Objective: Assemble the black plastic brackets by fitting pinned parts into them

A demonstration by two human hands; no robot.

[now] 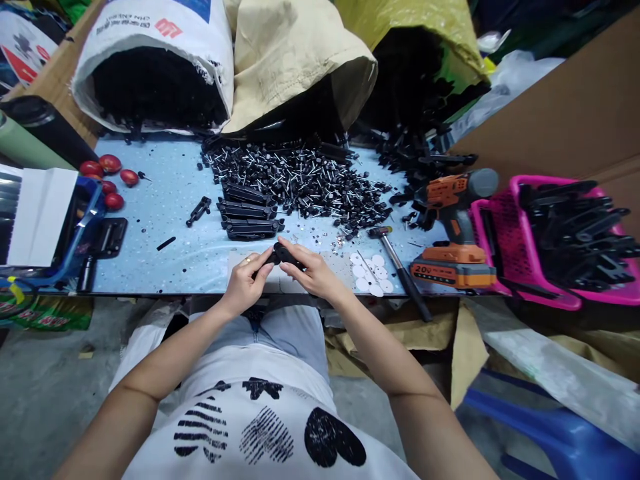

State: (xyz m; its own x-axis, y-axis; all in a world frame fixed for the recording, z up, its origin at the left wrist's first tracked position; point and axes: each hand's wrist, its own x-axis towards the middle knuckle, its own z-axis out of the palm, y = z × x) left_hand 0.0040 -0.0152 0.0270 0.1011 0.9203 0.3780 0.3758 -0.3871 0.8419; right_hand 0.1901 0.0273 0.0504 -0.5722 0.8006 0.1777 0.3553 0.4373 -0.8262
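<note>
Both hands meet over the near edge of the light blue table [165, 213]. My left hand [246, 283], with a ring on one finger, and my right hand [309, 270] each pinch an end of a small black plastic part [281, 255]. Just beyond them lies a short stack of long black plastic pieces [247, 212]. Behind that spreads a heap of small black screws or pins [300, 180]. White round discs [373, 272] lie to the right of my right hand.
An orange cordless drill [453, 230] and a hammer [400, 270] stand at the right, beside a pink basket [505, 247] of black parts. Three open sacks [155, 73] of black parts line the far edge. Red fruits [109, 175] and a blue box [80, 227] sit at the left.
</note>
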